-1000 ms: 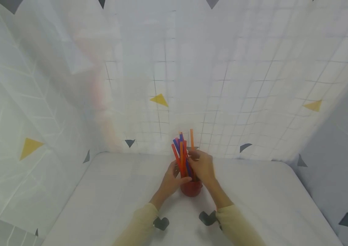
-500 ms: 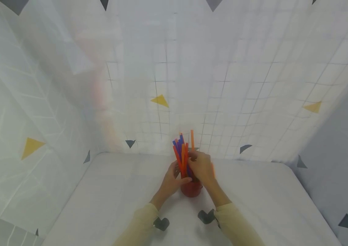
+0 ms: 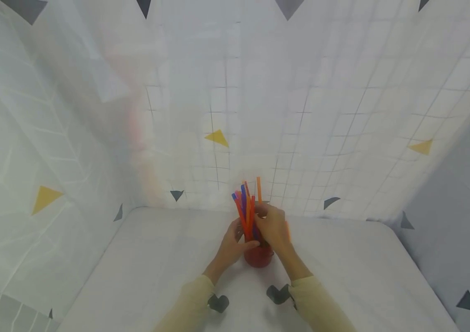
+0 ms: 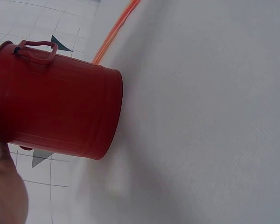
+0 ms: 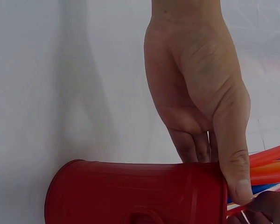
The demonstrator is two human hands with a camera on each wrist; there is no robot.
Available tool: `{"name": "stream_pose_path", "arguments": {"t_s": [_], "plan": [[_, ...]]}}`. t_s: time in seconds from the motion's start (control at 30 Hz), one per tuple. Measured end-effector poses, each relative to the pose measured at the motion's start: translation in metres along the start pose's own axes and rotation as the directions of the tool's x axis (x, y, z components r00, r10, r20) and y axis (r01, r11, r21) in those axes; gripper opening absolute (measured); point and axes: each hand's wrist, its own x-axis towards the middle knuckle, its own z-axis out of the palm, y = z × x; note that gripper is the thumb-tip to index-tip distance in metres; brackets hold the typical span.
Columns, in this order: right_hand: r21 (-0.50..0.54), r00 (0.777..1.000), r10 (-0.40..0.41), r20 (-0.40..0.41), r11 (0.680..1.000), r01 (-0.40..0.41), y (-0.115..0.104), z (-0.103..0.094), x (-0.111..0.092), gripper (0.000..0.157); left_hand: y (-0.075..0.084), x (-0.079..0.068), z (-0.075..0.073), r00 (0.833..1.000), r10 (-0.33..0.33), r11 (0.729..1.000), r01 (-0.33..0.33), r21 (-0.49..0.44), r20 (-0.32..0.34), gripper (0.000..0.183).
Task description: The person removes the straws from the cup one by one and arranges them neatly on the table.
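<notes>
A small red metal bucket [image 3: 258, 259] stands upright, holding a bunch of orange, red and blue plastic straws [image 3: 248, 214]. My left hand [image 3: 228, 245] grips the bucket at its rim. In the right wrist view its thumb [image 5: 238, 172] lies over the rim, with fingers behind. On the other side my right hand [image 3: 273, 227] has curled fingers among the straws. One orange straw [image 3: 259, 189] rises apart from the bunch, just above these fingers, which appear to pinch it; the contact is hidden. The left wrist view shows the bucket's side handle [image 4: 39, 51].
Another orange straw [image 4: 113, 35] lies on the white tabletop [image 4: 205, 116], behind and to the right of the bucket. A white cloth wall [image 3: 259, 92] with grid lines and yellow and grey shapes rises behind the table, and similar cloth stands at both sides.
The tops of the bunched straws have shifted slightly against each other. My left hand keeps its hold on the bucket. My right hand stays nearly in place, its wrist a little further left.
</notes>
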Motion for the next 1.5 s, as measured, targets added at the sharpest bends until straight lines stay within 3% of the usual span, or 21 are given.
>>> {"name": "stream_pose_path", "arguments": {"t_s": [0.17, 0.6, 0.8, 1.07, 1.3, 1.5], "plan": [[0.039, 1.0, 0.007, -0.017, 0.999, -0.007, -0.002, -0.002, -0.002, 0.025, -0.002, 0.0, 0.0, 1.0, 0.0, 1.0, 0.0, -0.014, 0.006, 0.083], [0.142, 0.99, -0.087, -0.114, 0.985, 0.103, -0.016, -0.018, -0.001, 0.015, 0.002, -0.001, 0.001, 1.0, 0.014, 1.0, -0.014, -0.01, 0.004, 0.079], [0.151, 0.972, -0.168, -0.167, 0.969, 0.194, -0.021, -0.026, 0.002, 0.017, 0.003, 0.001, 0.0, 1.0, 0.009, 1.0, -0.009, -0.011, -0.006, 0.08], [0.195, 0.942, -0.208, -0.264, 0.945, 0.264, -0.024, -0.038, 0.008, 0.013, 0.0, 0.002, 0.0, 1.0, 0.006, 1.0, -0.006, -0.012, -0.007, 0.079], [0.247, 0.915, -0.202, -0.348, 0.922, 0.297, -0.034, -0.058, 0.012, 0.012, 0.001, 0.001, -0.001, 1.0, -0.001, 1.0, 0.002, 0.013, -0.011, 0.08], [0.209, 0.888, -0.202, -0.413, 0.928, 0.308, -0.039, -0.076, 0.014, 0.012, 0.002, 0.001, -0.003, 1.0, -0.006, 1.0, 0.006, 0.008, -0.005, 0.081]]}}
